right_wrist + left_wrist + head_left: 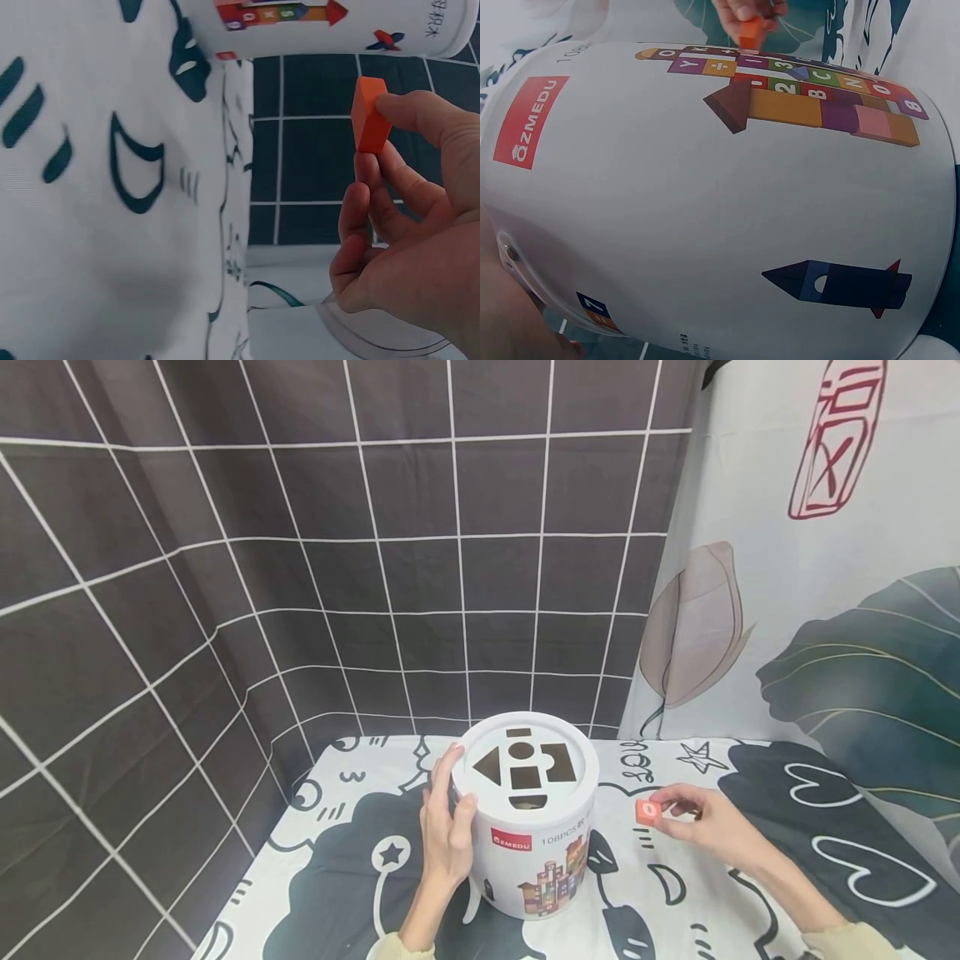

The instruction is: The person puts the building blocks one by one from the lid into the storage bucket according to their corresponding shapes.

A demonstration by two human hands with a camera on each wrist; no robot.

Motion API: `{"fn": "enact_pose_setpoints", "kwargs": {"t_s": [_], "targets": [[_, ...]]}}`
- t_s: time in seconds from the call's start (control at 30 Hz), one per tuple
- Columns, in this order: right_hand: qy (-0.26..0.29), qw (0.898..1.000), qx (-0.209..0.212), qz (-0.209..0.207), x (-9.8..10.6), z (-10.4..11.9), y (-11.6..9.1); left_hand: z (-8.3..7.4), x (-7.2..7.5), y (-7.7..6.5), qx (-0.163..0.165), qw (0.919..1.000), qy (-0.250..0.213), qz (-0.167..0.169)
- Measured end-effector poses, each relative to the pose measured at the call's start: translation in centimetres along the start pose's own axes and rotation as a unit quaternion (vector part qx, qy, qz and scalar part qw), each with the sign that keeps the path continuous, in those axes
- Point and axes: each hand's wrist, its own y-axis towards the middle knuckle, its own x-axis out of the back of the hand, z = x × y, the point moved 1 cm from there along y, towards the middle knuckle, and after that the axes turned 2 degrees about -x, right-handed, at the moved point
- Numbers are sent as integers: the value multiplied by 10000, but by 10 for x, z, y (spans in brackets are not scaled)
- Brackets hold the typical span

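In the head view a white bucket (517, 868) stands on the patterned cloth, its white lid (583, 768) cut with several shaped holes, among them a triangle, a circle and a square. My left hand (447, 831) rests against the bucket's left side, fingers fairly straight and reaching up to the lid's rim. To the right of the bucket, my right hand (708, 822) pinches a small orange block (648, 812) with a white round character on its face. The right wrist view shows this block (370, 114) between thumb and fingertips, apart from the bucket.
A black-and-white cartoon cloth (360, 868) covers the surface under the bucket. Behind it hangs a dark curtain (495, 577) with a white grid, and at the right a pale curtain (757, 468) with leaf prints.
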Motion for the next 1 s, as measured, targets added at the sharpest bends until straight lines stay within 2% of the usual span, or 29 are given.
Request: {"fn": "enact_pose_setpoints", "kwargs": {"t_s": [0.33, 0.47, 0.67, 1.0], "targets": [[-164, 9996, -212, 5, 16, 21, 11, -1, 1, 0, -17, 10000, 42, -6], [-184, 9997, -152, 26, 22, 28, 16, 0, 1, 0, -15, 10000, 32, -6], [-259, 9995, 175, -54, 30, 42, 24, 0, 1, 0, -51, 10000, 42, -10], [-241, 9995, 174, -56, 38, 67, 39, 0, 1, 0, -57, 10000, 79, 1]]}}
